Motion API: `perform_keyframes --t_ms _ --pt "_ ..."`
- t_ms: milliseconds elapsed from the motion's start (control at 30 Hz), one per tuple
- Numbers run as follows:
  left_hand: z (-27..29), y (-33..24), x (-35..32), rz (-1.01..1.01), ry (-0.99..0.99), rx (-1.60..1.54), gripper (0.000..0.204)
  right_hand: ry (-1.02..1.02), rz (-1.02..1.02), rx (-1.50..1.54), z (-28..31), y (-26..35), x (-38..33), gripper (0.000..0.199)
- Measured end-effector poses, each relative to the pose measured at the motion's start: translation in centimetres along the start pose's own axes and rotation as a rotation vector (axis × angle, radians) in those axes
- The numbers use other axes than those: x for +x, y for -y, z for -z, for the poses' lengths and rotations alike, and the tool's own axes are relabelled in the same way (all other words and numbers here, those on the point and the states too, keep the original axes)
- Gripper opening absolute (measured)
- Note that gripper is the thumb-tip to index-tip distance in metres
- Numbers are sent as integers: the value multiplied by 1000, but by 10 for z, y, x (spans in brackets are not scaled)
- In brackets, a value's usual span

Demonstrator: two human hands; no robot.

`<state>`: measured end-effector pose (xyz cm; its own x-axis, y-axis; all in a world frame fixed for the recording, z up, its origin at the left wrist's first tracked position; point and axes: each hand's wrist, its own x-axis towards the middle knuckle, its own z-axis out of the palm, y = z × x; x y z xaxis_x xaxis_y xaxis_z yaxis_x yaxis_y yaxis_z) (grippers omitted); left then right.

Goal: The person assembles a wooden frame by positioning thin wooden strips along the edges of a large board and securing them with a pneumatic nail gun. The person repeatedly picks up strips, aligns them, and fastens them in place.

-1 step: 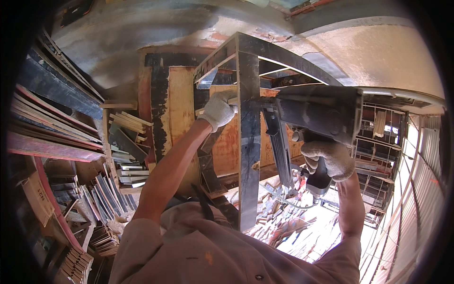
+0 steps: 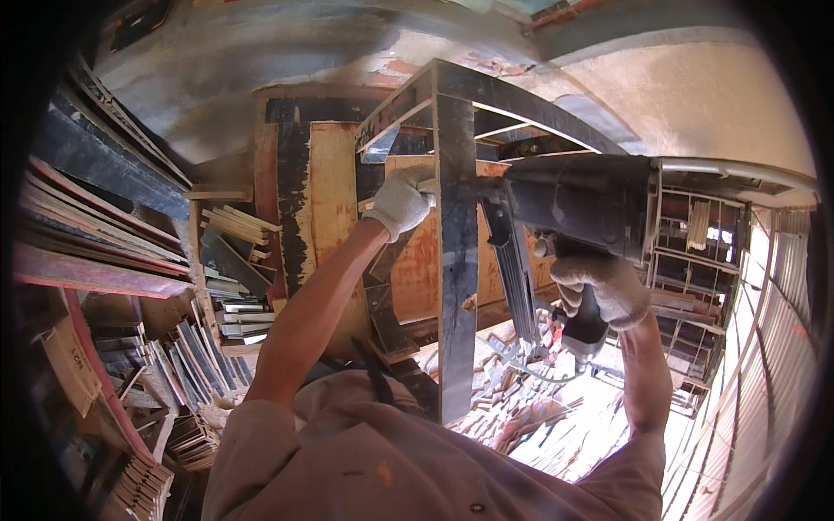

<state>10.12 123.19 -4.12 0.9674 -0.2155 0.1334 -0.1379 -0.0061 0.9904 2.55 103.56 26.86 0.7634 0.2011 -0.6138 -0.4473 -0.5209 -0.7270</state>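
My right hand (image 2: 604, 291), in a pale work glove, is wrapped round the grip of a black nail gun (image 2: 578, 195). The gun lies sideways, its nose against the right side of a dark upright board (image 2: 456, 260), and its slanted magazine (image 2: 512, 269) hangs below the nose. On the board's other side, my gloved left hand (image 2: 401, 204) is closed on a short wooden strip (image 2: 426, 185) whose end meets the board; its fingertips are partly hidden. The upright joins a boxy frame of dark-faced boards (image 2: 530, 108) at the top.
Stacked panels (image 2: 104, 226) and bundles of cut strips (image 2: 204, 352) fill the left side. Scattered wood offcuts (image 2: 512, 391) cover the floor below the gun. A metal rack (image 2: 691, 278) and a corrugated wall (image 2: 769, 347) stand at the right. A thin hose (image 2: 543, 376) hangs beneath the gun.
The rear of the nail gun has shifted slightly to the left, with my right hand on its grip. My left hand and the boards look unmoved.
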Motion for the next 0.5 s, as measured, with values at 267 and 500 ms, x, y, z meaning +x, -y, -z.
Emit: perform_keyframes --t_ms 267,500 --pt "-2 6 4 29 18 -18 22 -7 60 -49 0 0 -4 6" --pt "-11 53 -91 64 -408 497 47 -281 -172 120 -16 -32 -58 6"
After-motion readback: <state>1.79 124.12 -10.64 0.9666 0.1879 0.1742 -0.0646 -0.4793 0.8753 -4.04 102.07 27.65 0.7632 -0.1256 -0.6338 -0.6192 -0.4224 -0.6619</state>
